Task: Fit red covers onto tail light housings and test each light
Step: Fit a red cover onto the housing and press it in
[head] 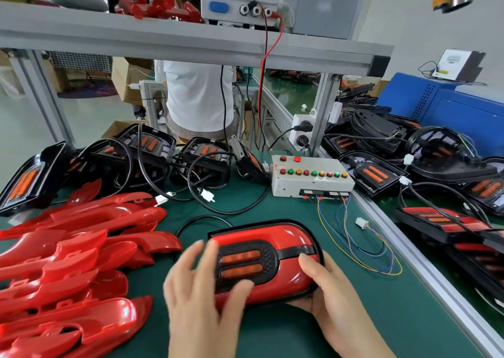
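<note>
A tail light [275,245] with a red cover on its black housing and two orange lenses lies on the green mat in front of me. My left hand [201,289] lies over its left end, fingers spread and straight, thumb on the lower edge of the cover. My right hand [327,297] grips the right end, thumb on top and fingers curled underneath. Loose red covers [76,251] are heaped on the left. Bare black housings [152,150] with cables stand along the back. A white test box [311,179] with coloured buttons sits behind the light.
A white plug [361,222] on thin coloured wires lies right of the light. Finished and unfinished lights [441,221] crowd the right bench beyond an aluminium rail [403,245]. A power supply [245,0] sits on the shelf above. A person in white stands behind the bench.
</note>
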